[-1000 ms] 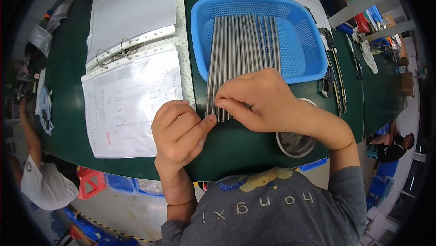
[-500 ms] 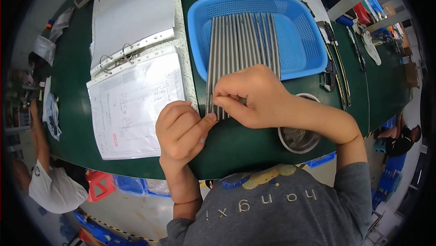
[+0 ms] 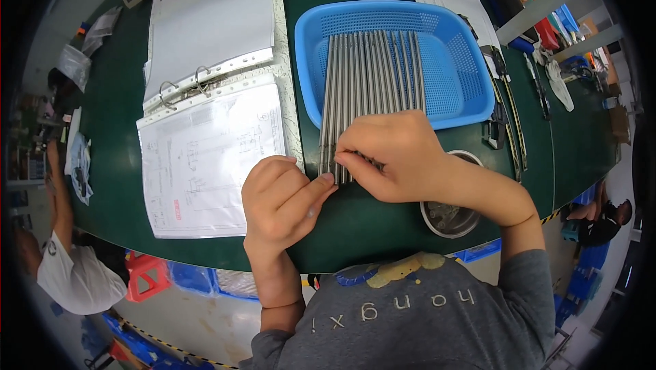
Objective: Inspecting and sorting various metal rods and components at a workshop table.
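Note:
Several slim grey metal rods (image 3: pixel 362 73) lie side by side, their far ends in a blue plastic basket (image 3: pixel 307 90) and their near ends reaching past its front rim toward me. My right hand (image 3: pixel 400 155) is closed over the near part of the row, thumb and forefinger pinching at a rod on the left side. Whether a small part sits between those fingertips is hidden. My left hand (image 3: pixel 280 199) has its fingers curled, with thumb and forefinger tips together at the near end of the same rod. The right hand covers several rod ends.
Left of the basket lies an open ring binder (image 3: pixel 212 158) with drawing sheets. A round metal bowl (image 3: pixel 451 216) holding small pieces stands under my right forearm. Calipers (image 3: pixel 506 110) and a white glove (image 3: pixel 559 86) lie to the right. Other people sit at both sides.
The whole view has shifted slightly, so the basket and binder appear a little lower and further right. Both hands keep nearly the same hold at the rod ends.

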Demonstrator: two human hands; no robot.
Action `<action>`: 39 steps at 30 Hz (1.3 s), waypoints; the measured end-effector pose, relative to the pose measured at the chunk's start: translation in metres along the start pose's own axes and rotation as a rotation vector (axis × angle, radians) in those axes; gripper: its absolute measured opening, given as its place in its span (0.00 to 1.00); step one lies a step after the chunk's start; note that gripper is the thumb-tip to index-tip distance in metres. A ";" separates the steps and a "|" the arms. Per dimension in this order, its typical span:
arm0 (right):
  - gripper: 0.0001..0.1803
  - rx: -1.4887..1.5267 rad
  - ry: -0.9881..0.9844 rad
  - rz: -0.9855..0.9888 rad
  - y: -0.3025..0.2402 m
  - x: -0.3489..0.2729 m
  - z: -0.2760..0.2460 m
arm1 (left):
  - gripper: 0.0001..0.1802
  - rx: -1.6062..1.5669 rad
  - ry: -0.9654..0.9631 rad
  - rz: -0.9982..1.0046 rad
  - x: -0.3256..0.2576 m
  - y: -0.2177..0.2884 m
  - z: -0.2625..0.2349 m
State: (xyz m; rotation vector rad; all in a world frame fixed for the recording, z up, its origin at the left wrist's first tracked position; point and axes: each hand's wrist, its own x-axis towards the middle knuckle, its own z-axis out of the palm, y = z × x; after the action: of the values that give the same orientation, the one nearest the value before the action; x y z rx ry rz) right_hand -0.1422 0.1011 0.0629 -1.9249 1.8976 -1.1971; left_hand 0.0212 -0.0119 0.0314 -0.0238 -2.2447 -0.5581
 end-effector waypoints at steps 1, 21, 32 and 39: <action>0.03 0.005 -0.004 -0.013 -0.002 0.001 0.000 | 0.13 0.011 0.002 0.034 0.001 0.001 -0.002; 0.07 0.409 0.174 0.223 0.010 0.026 -0.040 | 0.15 -0.130 0.131 -0.183 0.011 -0.005 -0.004; 0.08 0.984 0.385 0.349 0.010 0.063 -0.083 | 0.10 -0.354 0.223 -0.033 0.135 -0.030 0.050; 0.09 1.255 0.271 0.150 -0.002 0.039 -0.102 | 0.12 -0.401 0.238 0.096 0.145 0.015 0.020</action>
State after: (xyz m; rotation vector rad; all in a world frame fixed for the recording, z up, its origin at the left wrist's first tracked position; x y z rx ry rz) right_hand -0.2115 0.1063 0.1473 -0.9305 0.8378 -1.9501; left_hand -0.0880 -0.0137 0.1301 -0.2535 -1.8622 -0.9004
